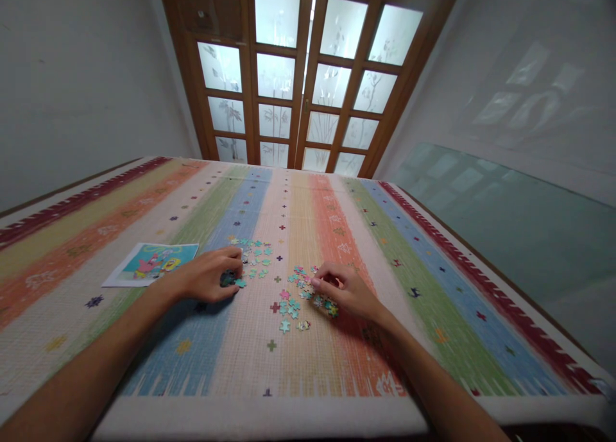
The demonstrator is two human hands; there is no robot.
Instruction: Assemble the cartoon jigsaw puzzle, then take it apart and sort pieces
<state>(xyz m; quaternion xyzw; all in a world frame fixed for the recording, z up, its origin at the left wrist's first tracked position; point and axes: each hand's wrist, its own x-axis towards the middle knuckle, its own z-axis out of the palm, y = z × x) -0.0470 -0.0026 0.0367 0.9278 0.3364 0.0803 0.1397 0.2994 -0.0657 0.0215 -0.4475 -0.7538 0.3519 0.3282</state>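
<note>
Small jigsaw pieces (290, 304), mostly teal and pink, lie scattered in the middle of a striped cloth. A second cluster of pieces (257, 253) lies a little farther back. My left hand (209, 276) rests on the cloth with its fingers curled round a few dark pieces beside that cluster. My right hand (345, 290) lies on the nearer scatter, fingertips pinched on a piece at its left edge. A cartoon reference picture (153, 262) lies flat to the left of my left hand.
The multicoloured striped tablecloth (433, 288) covers the whole table, its near edge at the bottom. A wooden door with frosted glass panes (308, 76) stands behind the table. A pale wall with green glass runs along the right.
</note>
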